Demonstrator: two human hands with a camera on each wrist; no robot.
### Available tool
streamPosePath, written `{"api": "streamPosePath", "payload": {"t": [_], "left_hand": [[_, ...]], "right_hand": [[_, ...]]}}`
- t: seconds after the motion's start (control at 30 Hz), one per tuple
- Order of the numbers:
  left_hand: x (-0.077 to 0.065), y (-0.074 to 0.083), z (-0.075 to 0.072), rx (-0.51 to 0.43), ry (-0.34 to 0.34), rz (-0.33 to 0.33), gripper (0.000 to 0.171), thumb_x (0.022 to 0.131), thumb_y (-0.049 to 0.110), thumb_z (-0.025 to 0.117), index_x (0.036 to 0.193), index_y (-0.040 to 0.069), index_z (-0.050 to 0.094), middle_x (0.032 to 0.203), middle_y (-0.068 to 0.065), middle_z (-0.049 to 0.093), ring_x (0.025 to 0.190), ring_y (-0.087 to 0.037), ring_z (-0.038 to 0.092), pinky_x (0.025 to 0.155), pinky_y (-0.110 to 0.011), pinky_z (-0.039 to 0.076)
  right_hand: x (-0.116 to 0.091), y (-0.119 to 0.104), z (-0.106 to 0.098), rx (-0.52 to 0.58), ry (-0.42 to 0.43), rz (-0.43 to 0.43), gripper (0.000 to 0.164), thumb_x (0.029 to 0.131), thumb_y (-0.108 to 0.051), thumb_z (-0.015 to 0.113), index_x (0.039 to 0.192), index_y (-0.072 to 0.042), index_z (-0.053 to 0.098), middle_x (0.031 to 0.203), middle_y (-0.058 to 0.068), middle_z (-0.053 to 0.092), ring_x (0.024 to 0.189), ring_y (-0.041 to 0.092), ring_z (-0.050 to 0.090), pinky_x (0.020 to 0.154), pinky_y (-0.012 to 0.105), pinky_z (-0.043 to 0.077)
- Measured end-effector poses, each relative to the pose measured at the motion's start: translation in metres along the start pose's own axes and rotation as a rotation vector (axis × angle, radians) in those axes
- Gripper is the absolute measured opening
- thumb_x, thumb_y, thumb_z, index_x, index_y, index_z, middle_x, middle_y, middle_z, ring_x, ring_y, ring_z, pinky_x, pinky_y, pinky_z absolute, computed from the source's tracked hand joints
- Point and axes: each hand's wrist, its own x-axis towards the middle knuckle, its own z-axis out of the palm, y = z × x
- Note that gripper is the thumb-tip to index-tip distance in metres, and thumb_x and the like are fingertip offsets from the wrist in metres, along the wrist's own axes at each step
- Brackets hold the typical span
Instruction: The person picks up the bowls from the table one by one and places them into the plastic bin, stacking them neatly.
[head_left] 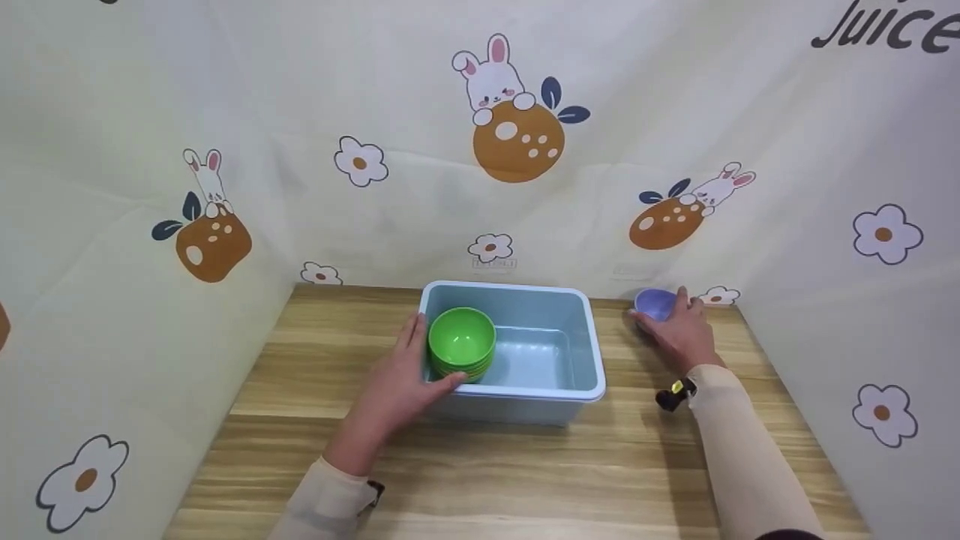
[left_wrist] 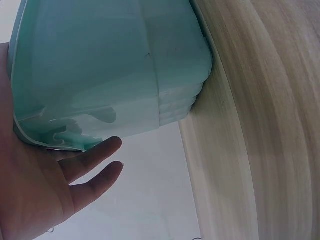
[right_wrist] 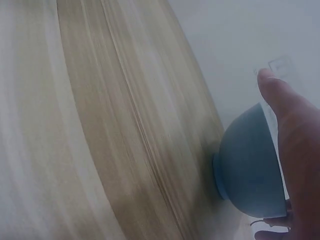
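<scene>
A light blue plastic bin (head_left: pixel 525 409) stands on the wooden table with a stack of green bowls (head_left: pixel 463 337) inside its left end. My left hand (head_left: pixel 397 386) rests at the bin's front left corner, the thumb over the front rim. In the left wrist view, two fingers (left_wrist: pixel 95 160) reach out nearly straight beside the bin wall. At the back right, a small purple bowl (head_left: pixel 654 304), bluish in the right wrist view, sits upright on the table. My right hand (head_left: pixel 684 334) spreads over its rim; the thumb (right_wrist: pixel 280 92) points straight out past the edge. Its other fingers are mostly hidden.
A pale cloth wall (head_left: pixel 420 217) printed with rabbits, oranges and flowers rises behind the table and on both sides. The wooden tabletop (head_left: pixel 517 480) extends in front of the bin. Dark straps (head_left: pixel 671 396) sit on both wrists.
</scene>
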Motion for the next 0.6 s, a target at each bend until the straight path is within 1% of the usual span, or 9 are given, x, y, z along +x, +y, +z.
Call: {"api": "streamPosePath", "payload": {"t": [0.2,0.37,0.6], "left_hand": [[0.0004,0.0001,-0.0005,-0.01,-0.001,0.0,0.137,0.084,0.092,0.068,0.178,0.009,0.015,0.184,-0.017,0.013,0.157,-0.051,0.04,0.12,-0.067,0.043],[0.0003,0.0002,-0.0004,-0.004,-0.003,-0.004,0.136,0.084,0.092,0.067,0.178,0.008,0.015,0.184,-0.017,0.014,0.157,-0.049,0.041,0.12,-0.066,0.044],[0.0004,0.0005,-0.0001,0.012,0.0,-0.002,0.136,0.084,0.094,0.065,0.178,0.009,0.016,0.184,-0.016,0.014,0.157,-0.049,0.042,0.119,-0.066,0.046]], "right_hand": [[0.002,0.0016,0.0,-0.02,0.005,-0.007,0.138,0.091,-0.087,0.064,0.175,0.003,0.0,0.164,0.047,0.02,0.14,0.067,0.043,0.114,0.079,0.042],[0.0032,0.0024,0.0011,-0.034,-0.002,-0.012,0.137,0.092,-0.085,0.065,0.174,0.006,0.002,0.163,0.047,0.022,0.138,0.068,0.045,0.114,0.078,0.043],[0.0069,0.0047,0.0046,-0.065,-0.031,0.002,0.139,0.092,-0.089,0.06,0.173,0.006,-0.002,0.162,0.05,0.02,0.137,0.069,0.043,0.113,0.08,0.042]]}}
